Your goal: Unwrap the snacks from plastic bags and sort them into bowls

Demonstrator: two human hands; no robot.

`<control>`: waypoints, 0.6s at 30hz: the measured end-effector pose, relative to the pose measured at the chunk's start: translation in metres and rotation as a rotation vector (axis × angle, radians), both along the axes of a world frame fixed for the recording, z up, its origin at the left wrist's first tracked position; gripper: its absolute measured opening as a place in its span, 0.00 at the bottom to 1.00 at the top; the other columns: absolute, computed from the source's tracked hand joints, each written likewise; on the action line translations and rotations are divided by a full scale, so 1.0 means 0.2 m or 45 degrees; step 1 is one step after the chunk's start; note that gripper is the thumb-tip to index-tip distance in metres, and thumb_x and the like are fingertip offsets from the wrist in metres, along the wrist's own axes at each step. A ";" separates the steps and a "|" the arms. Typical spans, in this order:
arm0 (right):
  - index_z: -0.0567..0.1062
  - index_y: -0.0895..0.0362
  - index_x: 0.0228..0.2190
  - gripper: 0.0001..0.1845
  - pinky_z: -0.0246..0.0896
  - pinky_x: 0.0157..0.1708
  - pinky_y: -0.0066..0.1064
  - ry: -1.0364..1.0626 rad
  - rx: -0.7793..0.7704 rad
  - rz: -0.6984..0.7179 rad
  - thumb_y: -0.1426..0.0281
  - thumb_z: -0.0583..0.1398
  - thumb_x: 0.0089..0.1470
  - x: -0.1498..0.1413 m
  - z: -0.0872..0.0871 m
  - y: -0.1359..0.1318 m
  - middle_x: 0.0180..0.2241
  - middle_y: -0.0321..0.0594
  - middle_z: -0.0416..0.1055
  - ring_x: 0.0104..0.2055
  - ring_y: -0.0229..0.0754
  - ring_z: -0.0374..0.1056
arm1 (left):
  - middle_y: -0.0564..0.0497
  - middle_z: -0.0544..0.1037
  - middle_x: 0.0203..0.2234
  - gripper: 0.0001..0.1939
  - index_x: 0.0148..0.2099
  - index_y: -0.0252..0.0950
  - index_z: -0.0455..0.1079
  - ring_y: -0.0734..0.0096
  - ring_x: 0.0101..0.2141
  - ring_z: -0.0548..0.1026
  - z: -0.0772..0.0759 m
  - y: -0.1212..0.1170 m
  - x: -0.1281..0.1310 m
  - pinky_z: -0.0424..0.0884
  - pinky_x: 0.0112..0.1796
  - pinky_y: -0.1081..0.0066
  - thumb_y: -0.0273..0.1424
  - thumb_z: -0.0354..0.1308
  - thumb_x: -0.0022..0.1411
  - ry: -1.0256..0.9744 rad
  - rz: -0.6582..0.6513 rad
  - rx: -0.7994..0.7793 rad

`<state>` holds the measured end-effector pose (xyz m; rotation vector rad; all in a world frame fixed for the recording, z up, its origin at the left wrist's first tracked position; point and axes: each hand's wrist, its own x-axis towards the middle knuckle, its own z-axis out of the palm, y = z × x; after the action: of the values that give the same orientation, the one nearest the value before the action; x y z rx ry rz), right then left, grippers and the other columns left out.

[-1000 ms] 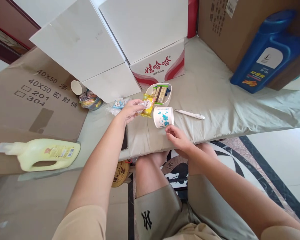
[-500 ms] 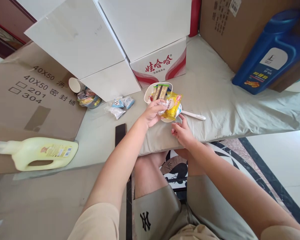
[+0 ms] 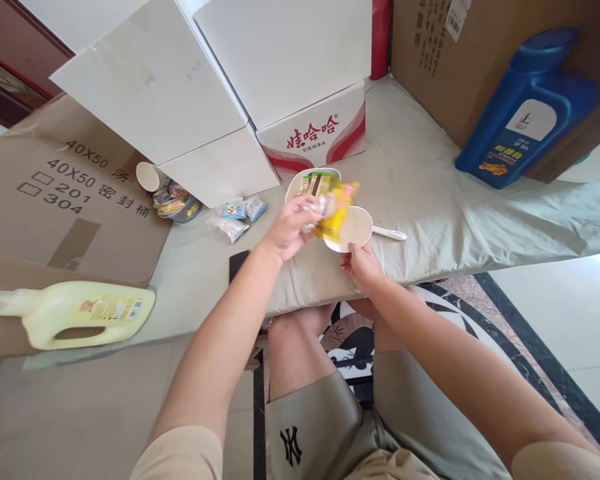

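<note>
My left hand (image 3: pixel 295 227) is closed on a yellow snack packet (image 3: pixel 341 210), blurred by motion, with a clear crinkled wrapper also showing at the fingers. The packet hangs over the left part of a white paper cup (image 3: pixel 359 229), whose open mouth faces me. My right hand (image 3: pixel 361 265) grips the cup's near rim, thumb on top. Just behind the packet stands a white bowl (image 3: pixel 293 189) with several wrapped bars (image 3: pixel 316 183) in it, partly covered by my left hand. A white utility knife (image 3: pixel 390 233) lies right of the cup.
Small blue and clear packets (image 3: pixel 237 217) lie on the cloth to the left, near a dark phone (image 3: pixel 237 262) partly behind my forearm. A yellow-green bottle (image 3: pixel 90 315), a blue bottle (image 3: pixel 525 120), a tub of snacks (image 3: pixel 177 201) and cardboard boxes (image 3: pixel 80 180) stand around.
My left hand has carried the yellow packet rightward from beside the small packets to over the cup. My right hand has taken hold of the cup, which now tips its mouth toward me.
</note>
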<state>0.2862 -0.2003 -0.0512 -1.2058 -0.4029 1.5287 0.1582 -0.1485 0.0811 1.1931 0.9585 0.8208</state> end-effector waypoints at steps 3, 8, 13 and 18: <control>0.59 0.51 0.44 0.17 0.54 0.16 0.22 0.044 -0.038 0.004 0.72 0.54 0.50 0.01 0.01 -0.02 0.20 0.25 0.61 0.17 0.33 0.60 | 0.54 0.75 0.29 0.12 0.32 0.39 0.64 0.66 0.36 0.77 0.01 0.12 -0.15 0.74 0.40 0.63 0.31 0.65 0.49 0.123 0.312 0.268; 0.61 0.51 0.43 0.18 0.53 0.16 0.22 0.071 -0.028 0.007 0.71 0.54 0.48 0.01 0.03 -0.04 0.19 0.25 0.60 0.17 0.33 0.59 | 0.53 0.71 0.24 0.08 0.28 0.39 0.62 0.66 0.30 0.74 -0.04 0.31 -0.27 0.71 0.39 0.61 0.26 0.60 0.53 0.653 0.509 0.291; 0.61 0.51 0.44 0.20 0.52 0.16 0.23 0.079 -0.014 0.026 0.69 0.54 0.46 0.00 0.01 -0.03 0.19 0.25 0.62 0.17 0.33 0.59 | 0.55 0.66 0.21 0.10 0.25 0.38 0.62 0.72 0.25 0.66 -0.07 0.48 -0.18 0.68 0.38 0.59 0.22 0.58 0.53 0.883 0.566 0.462; 0.59 0.50 0.48 0.27 0.52 0.16 0.23 0.028 0.009 0.033 0.70 0.55 0.42 0.00 -0.01 -0.03 0.20 0.24 0.62 0.18 0.34 0.60 | 0.52 0.69 0.29 0.10 0.28 0.38 0.62 0.69 0.34 0.68 -0.05 0.50 -0.06 0.69 0.46 0.59 0.19 0.56 0.54 0.904 0.704 0.767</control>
<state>0.2865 -0.2061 -0.0530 -1.1813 -0.4107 1.5600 0.1455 -0.0489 0.0716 1.8384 1.7483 1.2035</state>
